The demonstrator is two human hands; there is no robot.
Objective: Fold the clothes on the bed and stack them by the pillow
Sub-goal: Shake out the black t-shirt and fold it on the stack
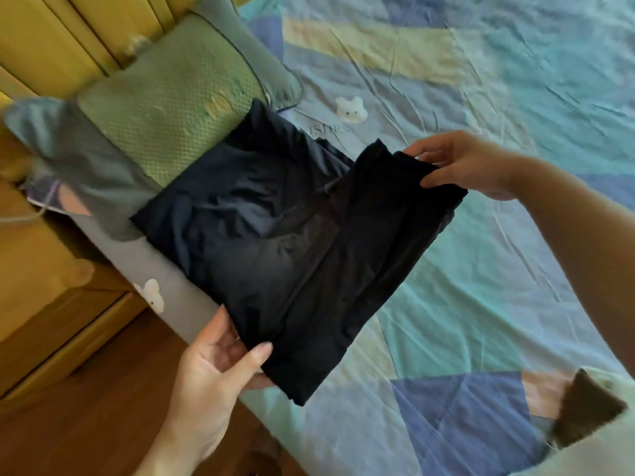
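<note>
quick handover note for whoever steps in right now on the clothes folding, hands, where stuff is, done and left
Left hand: pinches the near corner of the folded black garment.
Right hand: pinches its far edge. The garment is held flat between both hands, partly over the dark folded garment.
That dark garment lies on the bed against the green pillow.
Done: one piece folded and placed; the black one folded.
Left: lay it on the stack. More cloth shows at the lower right; what it is, I cannot tell.

Head view, steeply down, near bed (481, 235)
</note>
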